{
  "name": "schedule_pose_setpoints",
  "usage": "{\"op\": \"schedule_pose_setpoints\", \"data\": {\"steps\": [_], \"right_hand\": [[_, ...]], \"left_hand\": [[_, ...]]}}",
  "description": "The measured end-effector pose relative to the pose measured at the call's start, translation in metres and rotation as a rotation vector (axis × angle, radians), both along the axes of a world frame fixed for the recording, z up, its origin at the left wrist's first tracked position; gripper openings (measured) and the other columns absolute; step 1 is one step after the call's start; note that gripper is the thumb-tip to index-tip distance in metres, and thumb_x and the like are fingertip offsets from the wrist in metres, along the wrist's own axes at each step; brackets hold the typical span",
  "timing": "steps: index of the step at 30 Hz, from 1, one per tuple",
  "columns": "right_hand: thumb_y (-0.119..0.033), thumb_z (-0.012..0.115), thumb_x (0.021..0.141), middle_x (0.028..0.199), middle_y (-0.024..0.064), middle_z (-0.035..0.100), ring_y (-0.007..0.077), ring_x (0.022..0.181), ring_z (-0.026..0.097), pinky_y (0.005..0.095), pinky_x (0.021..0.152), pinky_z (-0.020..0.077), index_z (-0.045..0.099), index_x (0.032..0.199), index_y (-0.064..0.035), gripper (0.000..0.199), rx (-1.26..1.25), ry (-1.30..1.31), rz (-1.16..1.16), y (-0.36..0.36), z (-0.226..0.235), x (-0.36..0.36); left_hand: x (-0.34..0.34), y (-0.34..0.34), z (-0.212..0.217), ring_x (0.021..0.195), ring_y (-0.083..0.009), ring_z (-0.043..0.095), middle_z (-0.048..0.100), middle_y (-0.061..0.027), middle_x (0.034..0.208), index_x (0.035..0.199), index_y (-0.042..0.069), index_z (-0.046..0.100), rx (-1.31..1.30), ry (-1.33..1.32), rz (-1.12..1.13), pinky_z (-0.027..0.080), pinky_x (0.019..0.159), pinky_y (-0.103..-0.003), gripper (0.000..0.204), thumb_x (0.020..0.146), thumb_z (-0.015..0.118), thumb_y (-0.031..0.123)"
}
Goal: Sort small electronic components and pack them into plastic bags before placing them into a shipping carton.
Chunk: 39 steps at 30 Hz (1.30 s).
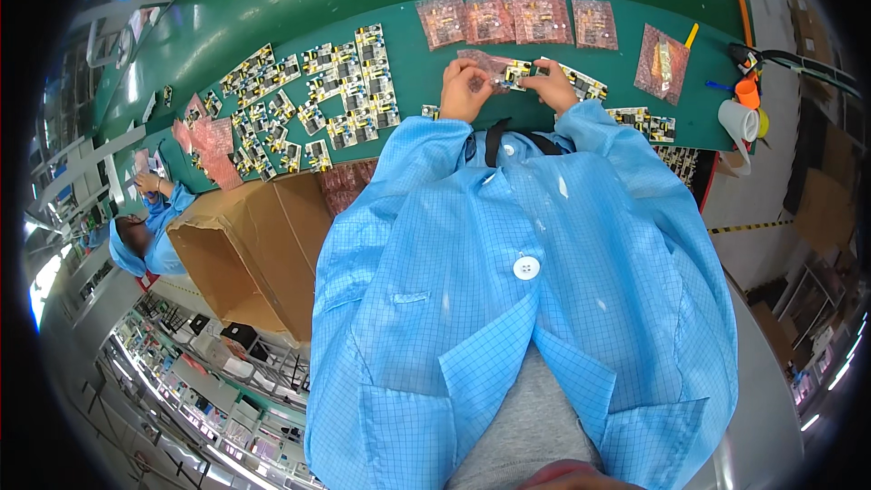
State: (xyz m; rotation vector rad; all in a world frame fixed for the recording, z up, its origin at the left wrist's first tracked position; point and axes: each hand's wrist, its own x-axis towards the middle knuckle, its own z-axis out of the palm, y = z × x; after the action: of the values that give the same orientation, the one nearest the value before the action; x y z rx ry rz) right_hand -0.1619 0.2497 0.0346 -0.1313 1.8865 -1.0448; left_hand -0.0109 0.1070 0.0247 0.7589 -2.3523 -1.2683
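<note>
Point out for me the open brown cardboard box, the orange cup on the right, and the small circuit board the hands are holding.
Open brown cardboard box (245, 245), head view, on its inner wall.
Orange plastic cup (747, 92), head view, on its side.
Small circuit board in the hands (517, 73), head view, on the part showing between both hands.

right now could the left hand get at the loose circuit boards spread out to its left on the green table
Probably yes. The left hand grips a pink bag with the right hand, but the circuit boards lie uncovered close beside it, with only bare green table between.

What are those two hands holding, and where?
Left hand grips the pink bag's left end; right hand holds a circuit board by its right edge.
</note>
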Motion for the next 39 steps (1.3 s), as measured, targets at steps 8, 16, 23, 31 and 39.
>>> {"op": "schedule_pose_setpoints", "data": {"steps": [8,16,23,31,39], "right_hand": [[-0.009,0.075,0.071,0.087,0.0104,0.063,0.0170,0.078,0.060,0.0287,0.066,0.0472,0.039,0.124,0.0000,0.065,-0.245,0.068,0.134,0.006,-0.009,0.011],[-0.013,0.080,0.066,0.091,0.0154,0.066,0.0216,0.086,0.063,0.0306,0.076,0.0489,0.031,0.127,0.0063,0.081,-0.105,-0.019,0.025,-0.005,0.009,0.013],[-0.023,0.080,0.065,0.091,0.0159,0.066,0.0224,0.088,0.063,0.0293,0.075,0.0499,0.024,0.134,0.0069,0.094,-0.155,0.128,0.115,-0.002,-0.014,0.016],[-0.017,0.079,0.066,0.095,0.0149,0.065,0.0187,0.085,0.063,0.0301,0.073,0.0506,0.021,0.137,0.0035,0.093,-0.255,0.031,0.092,0.002,-0.022,0.016],[-0.011,0.073,0.072,0.095,0.0112,0.064,0.0145,0.077,0.061,0.0253,0.059,0.0457,0.030,0.136,-0.0049,0.078,-0.297,-0.123,0.101,-0.008,-0.001,0.008]], "left_hand": [[0.001,0.005,0.001,0.103,-0.0313,0.047,0.053,-0.0115,0.108,0.075,0.008,0.065,-0.002,0.012,0.015,0.039,0.089,-0.040,0.011,0.067,0.071,0.011],[-0.001,0.012,0.013,0.115,-0.0305,0.040,0.052,-0.0072,0.120,0.076,0.015,0.068,-0.019,-0.058,0.013,0.031,0.096,-0.044,0.010,0.068,0.071,0.020],[-0.006,0.013,0.018,0.119,-0.0308,0.038,0.051,-0.0044,0.124,0.078,0.017,0.069,0.027,-0.097,0.063,0.032,0.100,-0.044,0.012,0.068,0.073,0.021],[-0.015,0.015,0.032,0.121,-0.0311,0.037,0.050,-0.0028,0.128,0.079,0.019,0.070,-0.046,-0.103,-0.003,0.031,0.101,-0.044,0.013,0.067,0.074,0.022],[-0.013,-0.006,0.021,0.122,-0.0317,0.041,0.045,-0.0148,0.131,0.108,0.013,0.061,0.197,0.230,0.100,0.043,0.092,-0.043,0.034,0.076,0.071,0.019]]}}
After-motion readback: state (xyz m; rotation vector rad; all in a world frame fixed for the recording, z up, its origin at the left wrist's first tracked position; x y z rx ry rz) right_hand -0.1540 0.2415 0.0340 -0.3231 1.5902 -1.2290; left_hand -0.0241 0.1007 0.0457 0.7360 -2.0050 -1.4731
